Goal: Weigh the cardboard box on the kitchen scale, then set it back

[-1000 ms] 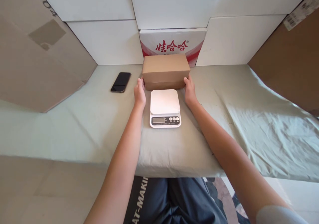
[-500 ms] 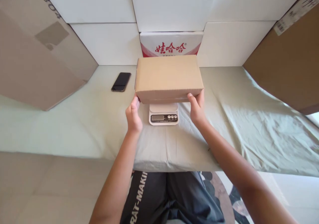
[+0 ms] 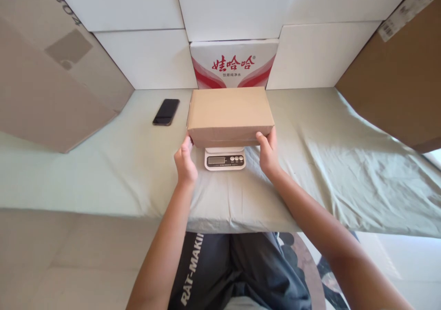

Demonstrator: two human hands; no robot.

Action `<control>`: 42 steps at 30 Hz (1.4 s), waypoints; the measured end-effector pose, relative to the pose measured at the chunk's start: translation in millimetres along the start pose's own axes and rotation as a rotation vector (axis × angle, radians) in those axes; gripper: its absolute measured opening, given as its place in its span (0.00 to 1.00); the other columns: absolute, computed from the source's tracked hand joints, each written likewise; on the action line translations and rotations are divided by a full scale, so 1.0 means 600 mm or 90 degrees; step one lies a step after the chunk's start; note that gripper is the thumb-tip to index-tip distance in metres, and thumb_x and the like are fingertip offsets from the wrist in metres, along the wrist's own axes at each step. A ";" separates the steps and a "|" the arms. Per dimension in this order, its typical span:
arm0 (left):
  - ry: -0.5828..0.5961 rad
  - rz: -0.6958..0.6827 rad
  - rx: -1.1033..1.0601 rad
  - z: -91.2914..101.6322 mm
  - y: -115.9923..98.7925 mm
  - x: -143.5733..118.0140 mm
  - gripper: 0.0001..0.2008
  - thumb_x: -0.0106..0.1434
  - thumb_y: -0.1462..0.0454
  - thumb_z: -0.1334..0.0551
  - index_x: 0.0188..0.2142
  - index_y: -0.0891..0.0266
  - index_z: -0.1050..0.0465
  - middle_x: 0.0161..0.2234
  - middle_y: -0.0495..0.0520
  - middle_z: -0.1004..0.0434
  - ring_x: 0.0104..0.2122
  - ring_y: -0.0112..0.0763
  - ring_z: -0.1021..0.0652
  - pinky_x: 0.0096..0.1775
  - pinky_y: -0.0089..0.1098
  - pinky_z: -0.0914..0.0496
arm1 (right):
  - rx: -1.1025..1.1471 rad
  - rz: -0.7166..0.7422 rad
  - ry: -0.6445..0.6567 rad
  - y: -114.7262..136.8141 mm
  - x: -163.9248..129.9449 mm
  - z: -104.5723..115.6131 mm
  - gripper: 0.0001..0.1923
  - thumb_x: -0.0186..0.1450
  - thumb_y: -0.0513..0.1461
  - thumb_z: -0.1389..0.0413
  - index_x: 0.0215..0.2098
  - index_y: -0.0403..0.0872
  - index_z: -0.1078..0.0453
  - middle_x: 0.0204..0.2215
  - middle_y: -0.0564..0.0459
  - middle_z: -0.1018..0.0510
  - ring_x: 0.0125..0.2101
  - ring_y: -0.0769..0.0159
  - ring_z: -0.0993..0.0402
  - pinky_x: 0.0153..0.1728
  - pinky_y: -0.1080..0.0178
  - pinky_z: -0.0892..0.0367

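Note:
A plain brown cardboard box point(image 3: 230, 109) is gripped between my two hands, over a white digital kitchen scale point(image 3: 225, 160). My left hand point(image 3: 186, 161) is closed on the box's near left corner, fingers partly hidden behind it. At the near right corner my right hand point(image 3: 268, 153) holds on, thumb on the front face and fingers round the side. The scale's dark display and buttons show in front of the box; its weighing plate is mostly covered. Whether the box's underside touches the plate I cannot tell.
A black smartphone point(image 3: 166, 112) lies left of the box on the pale green cloth point(image 3: 131, 163). Behind stands a white carton with red lettering point(image 3: 234, 64), among white panels. Large brown cartons flank the left point(image 3: 62, 80) and right point(image 3: 392, 85) sides.
The box has come down lower over the scale, and its right end has shifted slightly left with my right hand. More of the red-lettered carton shows behind it.

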State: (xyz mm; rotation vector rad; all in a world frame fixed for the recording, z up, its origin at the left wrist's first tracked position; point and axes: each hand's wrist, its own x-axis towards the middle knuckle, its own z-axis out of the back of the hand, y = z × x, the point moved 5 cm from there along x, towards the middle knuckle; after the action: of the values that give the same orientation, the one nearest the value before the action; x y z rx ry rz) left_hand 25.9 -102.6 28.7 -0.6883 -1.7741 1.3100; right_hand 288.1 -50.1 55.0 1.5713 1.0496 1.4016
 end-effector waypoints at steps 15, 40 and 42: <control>0.017 -0.019 0.031 -0.001 -0.007 -0.004 0.46 0.67 0.31 0.48 0.65 0.63 0.22 0.65 0.70 0.22 0.68 0.54 0.25 0.70 0.47 0.32 | -0.036 0.008 0.020 -0.009 0.006 0.004 0.38 0.67 0.61 0.43 0.72 0.67 0.41 0.75 0.56 0.34 0.78 0.48 0.45 0.80 0.38 0.47; -0.105 0.035 -0.045 0.059 -0.007 0.037 0.49 0.69 0.30 0.63 0.65 0.57 0.25 0.73 0.62 0.32 0.73 0.43 0.31 0.71 0.43 0.35 | -0.011 -0.057 -0.186 -0.082 0.066 0.137 0.43 0.66 0.66 0.52 0.76 0.65 0.47 0.78 0.50 0.42 0.78 0.45 0.44 0.76 0.32 0.48; -0.103 0.036 -0.043 0.056 -0.008 0.036 0.48 0.69 0.30 0.63 0.65 0.55 0.24 0.73 0.61 0.31 0.73 0.42 0.31 0.71 0.42 0.35 | -0.004 -0.061 -0.180 -0.081 0.065 0.133 0.42 0.66 0.66 0.52 0.75 0.65 0.46 0.78 0.51 0.41 0.78 0.46 0.45 0.76 0.32 0.48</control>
State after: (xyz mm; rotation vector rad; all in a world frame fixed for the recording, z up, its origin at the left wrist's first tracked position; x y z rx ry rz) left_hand -14.0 -103.7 34.9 -0.6898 -1.9492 1.3821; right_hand 365.8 2.4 15.9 1.6352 0.9345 1.0801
